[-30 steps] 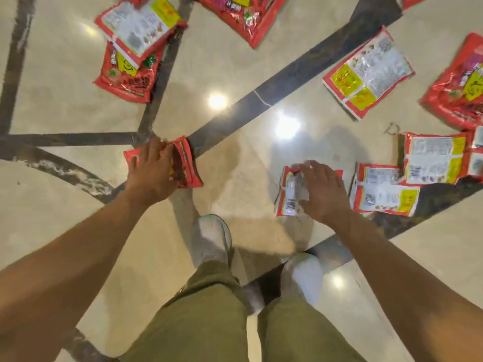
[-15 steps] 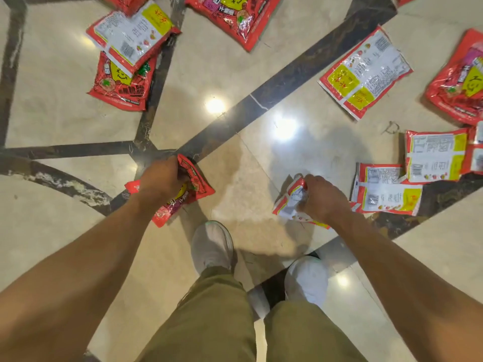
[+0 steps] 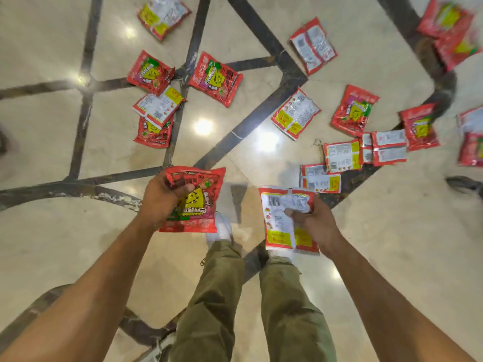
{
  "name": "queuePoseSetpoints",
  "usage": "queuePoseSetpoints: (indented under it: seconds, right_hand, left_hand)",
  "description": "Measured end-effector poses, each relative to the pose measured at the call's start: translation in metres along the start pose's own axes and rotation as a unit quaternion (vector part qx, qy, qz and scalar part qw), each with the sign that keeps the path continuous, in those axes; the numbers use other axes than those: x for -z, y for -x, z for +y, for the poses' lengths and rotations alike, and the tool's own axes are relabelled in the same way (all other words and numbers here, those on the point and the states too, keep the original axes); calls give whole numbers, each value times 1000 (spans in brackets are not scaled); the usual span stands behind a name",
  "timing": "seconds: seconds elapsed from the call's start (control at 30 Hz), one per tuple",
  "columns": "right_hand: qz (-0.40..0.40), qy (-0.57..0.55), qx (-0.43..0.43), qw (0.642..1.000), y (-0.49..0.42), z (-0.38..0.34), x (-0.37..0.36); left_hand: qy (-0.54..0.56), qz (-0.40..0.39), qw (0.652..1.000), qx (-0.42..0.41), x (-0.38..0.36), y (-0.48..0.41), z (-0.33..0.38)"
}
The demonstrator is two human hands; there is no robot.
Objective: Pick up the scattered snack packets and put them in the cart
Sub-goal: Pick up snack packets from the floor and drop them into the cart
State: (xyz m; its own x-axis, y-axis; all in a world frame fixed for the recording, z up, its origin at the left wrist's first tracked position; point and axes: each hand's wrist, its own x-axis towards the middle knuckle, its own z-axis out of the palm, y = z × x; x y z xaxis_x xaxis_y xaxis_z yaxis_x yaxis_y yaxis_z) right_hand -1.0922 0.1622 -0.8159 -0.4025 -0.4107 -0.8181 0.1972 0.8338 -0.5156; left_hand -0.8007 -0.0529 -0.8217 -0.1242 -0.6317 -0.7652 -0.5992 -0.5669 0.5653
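Hands both loaded, one snack packet each, both packets held above the marble floor in front of the legs. Left hand is clenched on the upper left part of a red-front packet; the yellow face graphic faces the camera and the foil is crumpled under the fingers. Right hand grips a label-side packet at its right edge, thumb pressed across the middle, barcode near the top, yellow panels at the bottom. The two held packets are apart, with a white shoe and olive trousers between and below them. Remaining packets are spread on the floor beyond the hands. Nearest to the right hand is a label-up packet, touching a second label-up packet. Centre: a face-up packet lying across a dark inlay strip. Left of it is a stack of three: top face-up packet, white-backed packet overlapping a lower red packet. Packets at the far right are too blurred to read.
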Motion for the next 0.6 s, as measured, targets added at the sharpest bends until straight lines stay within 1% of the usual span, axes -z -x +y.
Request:
queuePoseSetpoints:
  seconds: [0.13, 0.23, 0.33, 0.5, 0.6]
  right_hand:
    - [9, -56, -8, 998, 116, -63, 37]
    - [-1, -111, 7, 994, 201, -115, 64]
    - [26, -138, 25, 990, 282, -151, 93]
    - [87, -209, 25, 974, 395, -168, 138]
    - [134, -269, 41, 953, 446, -159, 162]
  left_hand:
    - [51, -20, 998, 20, 24, 106, 85]
    - [70, -53, 996, 22, 41, 182, 144]
    - [83, -93, 992, 11, 54, 253, 198]
    - [88, -127, 987, -46, 60, 340, 266]
    - [72, -148, 984, -68, 45, 380, 292]
